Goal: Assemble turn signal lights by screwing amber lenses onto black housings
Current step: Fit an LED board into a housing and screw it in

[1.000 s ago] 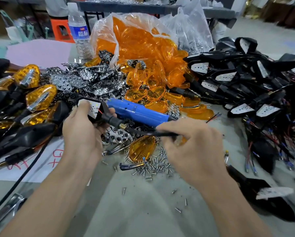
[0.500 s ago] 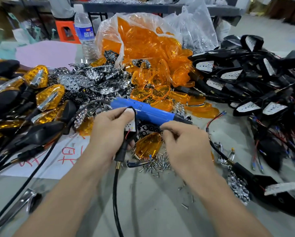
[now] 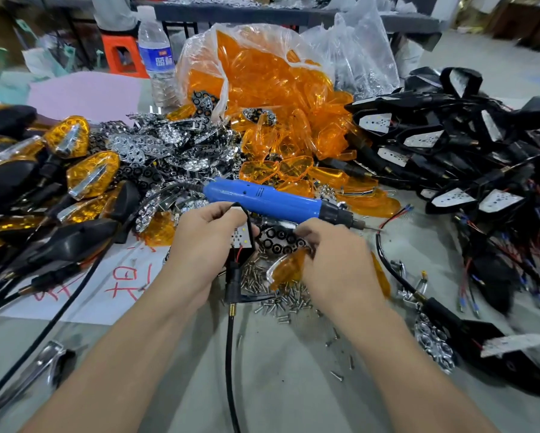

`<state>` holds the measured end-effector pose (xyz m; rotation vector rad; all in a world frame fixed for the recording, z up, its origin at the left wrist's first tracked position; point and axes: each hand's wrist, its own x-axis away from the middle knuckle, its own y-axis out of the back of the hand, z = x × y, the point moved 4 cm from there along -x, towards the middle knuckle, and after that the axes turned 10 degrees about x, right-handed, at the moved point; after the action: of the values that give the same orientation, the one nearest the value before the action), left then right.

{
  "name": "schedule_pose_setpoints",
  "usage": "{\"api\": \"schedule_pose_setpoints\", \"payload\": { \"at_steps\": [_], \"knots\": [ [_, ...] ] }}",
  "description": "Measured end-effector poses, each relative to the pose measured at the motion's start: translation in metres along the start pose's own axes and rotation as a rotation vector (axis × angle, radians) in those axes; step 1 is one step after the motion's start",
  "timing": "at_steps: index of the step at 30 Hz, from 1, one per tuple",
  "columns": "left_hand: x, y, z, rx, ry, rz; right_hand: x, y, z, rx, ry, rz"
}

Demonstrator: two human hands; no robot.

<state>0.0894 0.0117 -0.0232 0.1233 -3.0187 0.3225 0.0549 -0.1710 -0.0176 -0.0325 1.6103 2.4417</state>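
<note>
My left hand [image 3: 206,245] grips the black housing [image 3: 243,242], stem pointing toward me. The amber lens [image 3: 285,271] lies just right of it on the screws [image 3: 281,303], under my right hand [image 3: 334,260], the nearer one; whether it grips, can't tell. Hands are close, not touching.

Amber lenses [image 3: 275,98], a blue screwdriver [image 3: 262,200], black housings [image 3: 450,142], red writing on white paper [image 3: 74,295].

2 forearms bare along whole visible length; left grip [image 3: 206,245] and right grip [image 3: 334,264] bare, knuckles showing.
</note>
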Motion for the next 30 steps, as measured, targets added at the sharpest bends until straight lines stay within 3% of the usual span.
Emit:
{"api": "schedule_pose_setpoints", "payload": {
  "at_steps": [3,7,15,17,20,22,30],
  "knots": [
    [0.001,-0.002,-0.001,0.027,0.023,0.021,0.0,0.008,-0.008,-0.23,-0.072,-0.126],
    [0.004,-0.003,-0.002,0.057,0.047,0.03,0.004,0.02,-0.011,-0.34,0.0,-0.24],
    [0.007,-0.004,-0.005,0.076,0.05,0.064,0.006,0.022,-0.012,-0.37,0.119,0.016],
    [0.007,-0.005,-0.005,0.07,0.051,0.074,0.006,0.027,-0.012,-0.579,0.087,0.047],
    [0.008,-0.007,-0.006,0.045,0.04,0.089,0.005,0.032,-0.01,-1.093,0.032,0.192],
    [0.008,-0.009,-0.005,0.045,0.047,0.105,0.006,0.034,-0.01,-1.237,-0.002,0.23],
    [0.011,-0.015,-0.004,-0.037,0.055,0.123,0.016,0.019,0.005,-1.152,0.032,0.216]
  ]
}}
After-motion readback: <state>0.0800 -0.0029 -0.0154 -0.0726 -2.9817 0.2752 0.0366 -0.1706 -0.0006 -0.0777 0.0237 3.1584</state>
